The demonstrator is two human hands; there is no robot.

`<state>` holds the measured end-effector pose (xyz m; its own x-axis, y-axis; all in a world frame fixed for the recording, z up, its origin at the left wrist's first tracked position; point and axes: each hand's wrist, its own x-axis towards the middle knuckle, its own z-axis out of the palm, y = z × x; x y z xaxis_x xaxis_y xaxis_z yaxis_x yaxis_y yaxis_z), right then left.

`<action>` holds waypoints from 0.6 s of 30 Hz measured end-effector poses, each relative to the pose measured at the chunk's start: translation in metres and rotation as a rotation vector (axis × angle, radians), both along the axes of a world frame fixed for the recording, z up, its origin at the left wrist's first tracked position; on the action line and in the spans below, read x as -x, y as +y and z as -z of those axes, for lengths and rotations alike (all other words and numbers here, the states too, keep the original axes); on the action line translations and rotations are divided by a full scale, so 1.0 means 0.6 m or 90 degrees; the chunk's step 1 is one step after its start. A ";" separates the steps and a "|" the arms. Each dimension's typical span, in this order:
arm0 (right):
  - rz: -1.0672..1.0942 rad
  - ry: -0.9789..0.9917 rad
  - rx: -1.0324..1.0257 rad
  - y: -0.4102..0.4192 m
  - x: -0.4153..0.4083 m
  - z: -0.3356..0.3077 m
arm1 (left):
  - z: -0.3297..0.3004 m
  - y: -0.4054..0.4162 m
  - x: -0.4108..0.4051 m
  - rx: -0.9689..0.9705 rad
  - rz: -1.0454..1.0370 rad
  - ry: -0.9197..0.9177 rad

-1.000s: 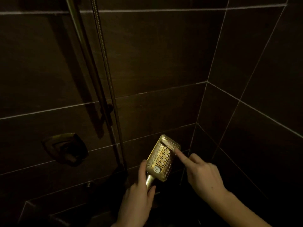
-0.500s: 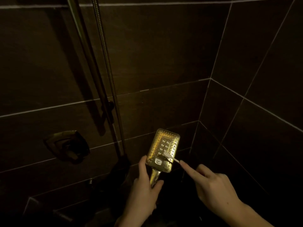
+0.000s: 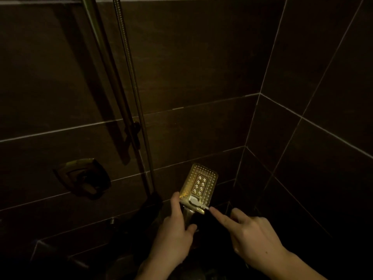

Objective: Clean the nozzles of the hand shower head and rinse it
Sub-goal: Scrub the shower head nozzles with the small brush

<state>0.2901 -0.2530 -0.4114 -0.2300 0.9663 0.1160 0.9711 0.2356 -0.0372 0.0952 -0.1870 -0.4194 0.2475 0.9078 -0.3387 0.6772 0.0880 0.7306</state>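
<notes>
- Gold-toned hand shower head (image 3: 198, 184) is gripped by its handle in the left hand (image 3: 173, 235), nozzle face turned up, at six o'clock.
- A small white brush (image 3: 196, 203) is pinched in the right hand (image 3: 252, 237), its tip laid on the head's lower edge.
- Hose (image 3: 129, 63) and rail (image 3: 101, 57) are seen at eleven o'clock, the wall valve (image 3: 82, 176) at nine, on dark tiles (image 3: 201, 57).
</notes>
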 end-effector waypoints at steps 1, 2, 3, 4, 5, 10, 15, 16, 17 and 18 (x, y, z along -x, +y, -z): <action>0.001 -0.014 -0.009 0.007 0.005 -0.003 | 0.000 -0.002 0.001 0.002 0.005 0.001; 0.011 -0.022 -0.018 0.014 0.008 -0.001 | -0.001 -0.005 0.002 0.000 -0.002 -0.003; 0.023 -0.024 -0.007 0.020 0.012 -0.005 | -0.001 -0.006 0.002 -0.002 -0.018 -0.015; 0.027 -0.019 0.027 0.025 0.016 -0.011 | -0.001 -0.007 0.004 -0.008 -0.039 -0.034; 0.032 -0.019 0.059 0.028 0.020 -0.015 | 0.000 -0.008 0.004 -0.015 -0.056 -0.053; 0.110 0.251 0.155 0.019 0.050 -0.019 | 0.013 -0.022 -0.006 0.008 -0.102 -0.088; 0.104 0.212 0.142 0.031 0.076 -0.036 | 0.014 -0.013 -0.001 -0.010 -0.118 -0.075; 0.083 0.081 0.117 0.036 0.073 -0.043 | 0.012 -0.007 0.004 -0.026 -0.110 -0.069; 0.070 0.001 0.111 0.040 0.068 -0.052 | 0.010 -0.002 0.007 -0.039 -0.099 -0.062; 0.065 -0.043 0.117 0.038 0.066 -0.059 | 0.007 0.000 0.008 -0.047 -0.084 -0.052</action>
<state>0.2508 -0.2303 -0.3762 -0.1312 0.9883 -0.0772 0.9913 0.1312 -0.0044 0.0907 -0.1869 -0.4236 0.1479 0.9558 -0.2543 0.6012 0.1173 0.7905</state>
